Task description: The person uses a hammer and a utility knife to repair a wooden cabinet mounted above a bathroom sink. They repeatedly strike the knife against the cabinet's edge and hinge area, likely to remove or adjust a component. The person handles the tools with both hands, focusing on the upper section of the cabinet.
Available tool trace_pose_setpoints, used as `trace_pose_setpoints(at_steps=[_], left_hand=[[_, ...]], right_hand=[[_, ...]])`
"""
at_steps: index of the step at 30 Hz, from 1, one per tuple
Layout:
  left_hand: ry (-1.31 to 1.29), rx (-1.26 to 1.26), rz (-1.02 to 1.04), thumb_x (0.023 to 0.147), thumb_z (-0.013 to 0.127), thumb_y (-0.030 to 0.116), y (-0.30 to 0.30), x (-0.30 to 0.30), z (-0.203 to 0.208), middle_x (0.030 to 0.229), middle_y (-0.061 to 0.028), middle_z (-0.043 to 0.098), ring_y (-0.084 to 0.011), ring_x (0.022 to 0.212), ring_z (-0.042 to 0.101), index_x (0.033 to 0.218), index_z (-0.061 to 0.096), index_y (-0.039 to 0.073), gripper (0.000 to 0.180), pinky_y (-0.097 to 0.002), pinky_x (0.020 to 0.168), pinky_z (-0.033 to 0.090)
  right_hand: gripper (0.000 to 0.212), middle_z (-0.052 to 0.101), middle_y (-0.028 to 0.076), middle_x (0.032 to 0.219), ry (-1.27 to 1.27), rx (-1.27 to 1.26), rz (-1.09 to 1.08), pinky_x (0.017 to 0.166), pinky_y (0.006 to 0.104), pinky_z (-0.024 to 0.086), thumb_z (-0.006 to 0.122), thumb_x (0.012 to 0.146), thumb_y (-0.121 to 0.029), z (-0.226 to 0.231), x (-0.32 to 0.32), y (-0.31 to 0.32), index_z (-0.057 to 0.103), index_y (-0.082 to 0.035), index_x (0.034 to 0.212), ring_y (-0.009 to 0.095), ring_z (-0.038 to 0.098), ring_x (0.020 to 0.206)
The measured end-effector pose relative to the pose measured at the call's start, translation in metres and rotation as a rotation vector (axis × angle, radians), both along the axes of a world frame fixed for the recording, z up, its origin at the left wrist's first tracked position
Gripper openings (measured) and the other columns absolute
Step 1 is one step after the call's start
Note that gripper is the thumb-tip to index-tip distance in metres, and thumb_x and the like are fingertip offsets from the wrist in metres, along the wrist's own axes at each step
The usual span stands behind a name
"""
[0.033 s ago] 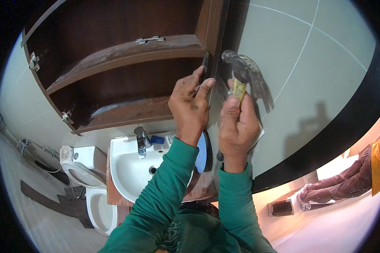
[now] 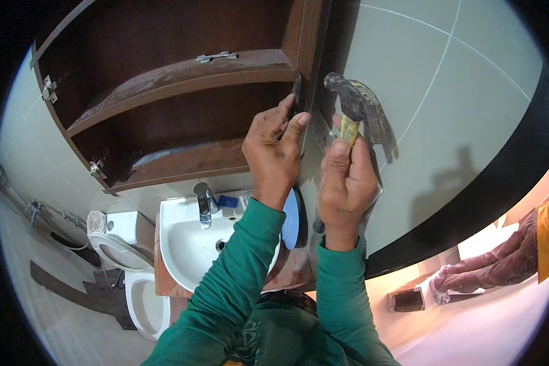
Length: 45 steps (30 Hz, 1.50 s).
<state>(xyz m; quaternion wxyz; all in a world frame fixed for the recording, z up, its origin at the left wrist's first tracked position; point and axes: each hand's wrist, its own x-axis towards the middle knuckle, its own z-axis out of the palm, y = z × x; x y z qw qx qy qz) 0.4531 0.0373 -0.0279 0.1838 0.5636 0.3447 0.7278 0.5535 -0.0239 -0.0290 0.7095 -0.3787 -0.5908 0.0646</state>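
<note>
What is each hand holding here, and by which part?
Right hand: a claw hammer, gripped by its yellow handle close below the head. Left hand: a thin dark strip, pinched toward its lower end; exact kind unclear.

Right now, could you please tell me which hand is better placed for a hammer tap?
Probably the right hand: it grips the claw hammer, while the left hand holds a thin dark piece by the brown cabinet.

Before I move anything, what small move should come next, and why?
Probably firm up the left hand on the thin dark tool before any tap: the tool stands by the cabinet's right upright, and the right hand holds the hammer up close beside it, so a slip might catch the left fingers.
</note>
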Motion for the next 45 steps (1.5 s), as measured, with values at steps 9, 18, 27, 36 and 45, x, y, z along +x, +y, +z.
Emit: trace_pose_setpoints(at_steps=[9, 18, 27, 36, 45], left_hand=[[0.035, 0.090, -0.039, 0.095, 0.085, 0.020, 0.012, -0.012, -0.005, 0.115, -0.0136, 0.074, -0.0182, 0.102, 0.071, 0.132, 0.078, 0.005, 0.041, -0.0335, 0.090, 0.058], [-0.111, -0.169, -0.266, 0.095, 0.084, 0.012, -0.037, 0.007, 0.018, 0.115, -0.0122, 0.075, -0.0157, 0.106, 0.069, 0.129, 0.078, 0.001, 0.037, -0.0311, 0.092, 0.057], [-0.364, -0.183, -0.637, 0.096, 0.084, 0.009, -0.074, -0.015, -0.008, 0.121, -0.0076, 0.072, -0.0140, 0.105, 0.070, 0.134, 0.069, -0.001, 0.042, -0.0297, 0.093, 0.058], [-0.160, -0.361, -0.579, 0.099, 0.080, 0.011, -0.092, -0.034, -0.005, 0.106, -0.0070, 0.077, -0.0141, 0.096, 0.074, 0.119, 0.074, 0.000, 0.024, -0.0291, 0.088, 0.062], [0.900, 0.546, 0.744, 0.094, 0.085, 0.027, 0.013, -0.042, 0.098, 0.100, -0.0090, 0.080, -0.0170, 0.097, 0.073, 0.104, 0.082, 0.006, 0.023, -0.0362, 0.089, 0.057]], right_hand=[[0.042, 0.050, -0.005, 0.073, 0.078, -0.009, 0.091, 0.053, 0.0199, 0.032, 0.050, 0.117, -0.026, -0.004, 0.000, -0.018, 0.061, 0.005, 0.143, 0.001, 0.039, 0.059], [0.042, 0.069, 0.008, 0.101, 0.254, -0.088, 0.163, 0.072, 0.0291, 0.051, 0.058, 0.113, -0.027, -0.014, 0.007, -0.037, 0.064, 0.006, 0.137, 0.012, 0.060, 0.082], [0.052, 0.072, 0.022, 0.115, -0.111, 0.123, -0.067, 0.084, 0.0411, 0.059, 0.085, 0.091, -0.020, -0.030, 0.009, -0.050, 0.066, 0.004, 0.133, 0.034, 0.073, 0.092], [0.052, 0.075, 0.014, 0.095, -0.007, -0.126, 0.144, 0.076, 0.0364, 0.060, 0.086, 0.089, -0.020, -0.063, 0.009, -0.069, 0.066, 0.002, 0.131, 0.025, 0.075, 0.081], [0.052, 0.068, 0.017, 0.127, -0.039, -0.168, 0.205, 0.106, 0.0368, 0.050, 0.071, 0.101, -0.015, -0.110, 0.005, -0.083, 0.054, 0.012, 0.142, 0.022, 0.065, 0.117]])
